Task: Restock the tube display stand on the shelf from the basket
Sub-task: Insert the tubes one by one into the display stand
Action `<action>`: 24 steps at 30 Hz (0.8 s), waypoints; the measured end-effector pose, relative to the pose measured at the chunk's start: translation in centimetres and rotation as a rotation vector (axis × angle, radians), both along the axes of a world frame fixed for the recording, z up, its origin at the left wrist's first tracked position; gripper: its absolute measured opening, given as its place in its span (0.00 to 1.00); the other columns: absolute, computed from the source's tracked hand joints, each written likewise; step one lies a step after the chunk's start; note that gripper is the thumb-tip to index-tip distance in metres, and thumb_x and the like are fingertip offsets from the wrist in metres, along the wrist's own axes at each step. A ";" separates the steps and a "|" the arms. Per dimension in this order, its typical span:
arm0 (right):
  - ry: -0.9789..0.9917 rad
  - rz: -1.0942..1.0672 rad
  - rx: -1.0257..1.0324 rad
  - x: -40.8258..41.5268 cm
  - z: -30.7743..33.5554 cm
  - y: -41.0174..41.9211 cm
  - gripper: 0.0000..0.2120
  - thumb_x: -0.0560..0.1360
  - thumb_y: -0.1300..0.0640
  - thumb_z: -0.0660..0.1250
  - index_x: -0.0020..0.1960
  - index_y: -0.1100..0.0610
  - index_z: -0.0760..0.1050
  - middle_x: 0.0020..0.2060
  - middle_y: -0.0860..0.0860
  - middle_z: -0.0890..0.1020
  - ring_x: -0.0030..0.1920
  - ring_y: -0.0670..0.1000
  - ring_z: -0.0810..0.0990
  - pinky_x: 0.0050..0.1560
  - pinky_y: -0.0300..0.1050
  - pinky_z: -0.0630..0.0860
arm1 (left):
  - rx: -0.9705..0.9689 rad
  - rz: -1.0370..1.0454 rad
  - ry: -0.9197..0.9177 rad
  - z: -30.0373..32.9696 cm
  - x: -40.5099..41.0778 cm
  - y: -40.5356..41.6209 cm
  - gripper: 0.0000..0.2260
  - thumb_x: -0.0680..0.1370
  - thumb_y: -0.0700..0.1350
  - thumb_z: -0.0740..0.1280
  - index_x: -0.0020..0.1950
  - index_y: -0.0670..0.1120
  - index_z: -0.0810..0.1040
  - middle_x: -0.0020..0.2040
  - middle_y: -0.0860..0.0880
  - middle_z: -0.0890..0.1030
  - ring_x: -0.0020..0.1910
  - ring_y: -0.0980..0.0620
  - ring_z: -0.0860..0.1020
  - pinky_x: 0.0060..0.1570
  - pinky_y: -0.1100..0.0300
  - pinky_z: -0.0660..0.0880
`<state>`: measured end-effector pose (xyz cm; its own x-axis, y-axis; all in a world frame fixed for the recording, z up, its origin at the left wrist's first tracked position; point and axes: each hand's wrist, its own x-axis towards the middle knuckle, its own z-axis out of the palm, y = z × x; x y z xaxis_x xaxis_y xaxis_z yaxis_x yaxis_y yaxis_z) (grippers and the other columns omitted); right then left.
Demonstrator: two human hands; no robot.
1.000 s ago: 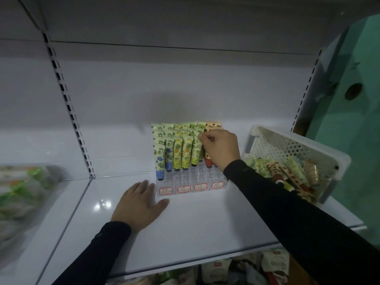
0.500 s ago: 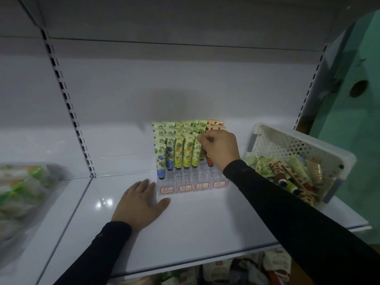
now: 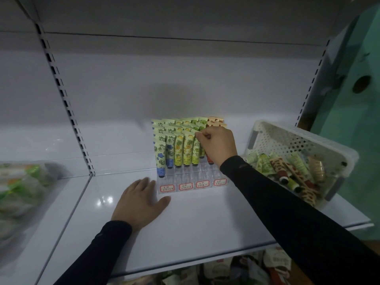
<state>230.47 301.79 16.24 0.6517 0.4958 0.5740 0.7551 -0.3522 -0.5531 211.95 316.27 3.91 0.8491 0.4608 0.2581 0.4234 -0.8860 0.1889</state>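
Observation:
A clear tiered display stand [image 3: 193, 183] with red-framed labels stands at the back of the white shelf [image 3: 205, 223], filled with rows of green, yellow and blue patterned tubes [image 3: 177, 149]. My right hand [image 3: 220, 146] is closed over the stand's right side, pinching the top of a tube with a red lower end [image 3: 209, 159] that is mostly hidden behind the hand. My left hand [image 3: 141, 202] lies flat, fingers apart, on the shelf just left of the stand's front. A white perforated basket [image 3: 298, 136] with several loose tubes [image 3: 287, 171] sits tilted at the right.
Slotted shelf uprights [image 3: 67, 108] rise on the left and right. A blurred bag of green packets [image 3: 22, 186] lies on the neighbouring shelf at the left. Packaged goods [image 3: 275, 262] show below the shelf's front edge. A teal wall [image 3: 353, 140] stands behind the basket.
My right hand has stayed at the stand's right column, shifting only slightly on the tube. The left hand has not moved. The view has drifted a little.

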 end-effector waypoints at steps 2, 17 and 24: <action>0.005 0.005 0.001 0.0 0.0 0.0 0.15 0.78 0.52 0.66 0.41 0.62 0.82 0.33 0.54 0.82 0.36 0.51 0.78 0.40 0.41 0.72 | -0.010 -0.002 -0.001 0.1 0.0 0.0 0.31 0.72 0.72 0.49 0.60 0.53 0.73 0.56 0.55 0.73 0.60 0.52 0.70 0.62 0.56 0.68; 0.013 -0.024 0.027 -0.3 1.6 -1.2 0.24 0.80 0.48 0.59 0.32 0.63 0.75 0.26 0.55 0.77 0.30 0.54 0.74 0.38 0.46 0.70 | -0.036 0.022 0.011 1.8 -0.7 -1.4 0.38 0.68 0.73 0.45 0.66 0.52 0.73 0.65 0.50 0.74 0.66 0.51 0.68 0.65 0.58 0.64; -0.031 -0.074 0.068 -0.3 1.6 -6.2 0.21 0.80 0.46 0.60 0.40 0.61 0.80 0.35 0.55 0.83 0.38 0.52 0.79 0.41 0.40 0.73 | -0.122 0.052 -0.029 3.2 -1.1 -2.6 0.27 0.74 0.66 0.57 0.61 0.47 0.77 0.59 0.50 0.78 0.62 0.49 0.73 0.58 0.60 0.67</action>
<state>230.20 295.56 17.86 0.6663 0.4060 0.6255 0.7457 -0.3698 -0.5543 210.89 313.67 7.11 0.8161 0.5339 0.2214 0.4613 -0.8324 0.3071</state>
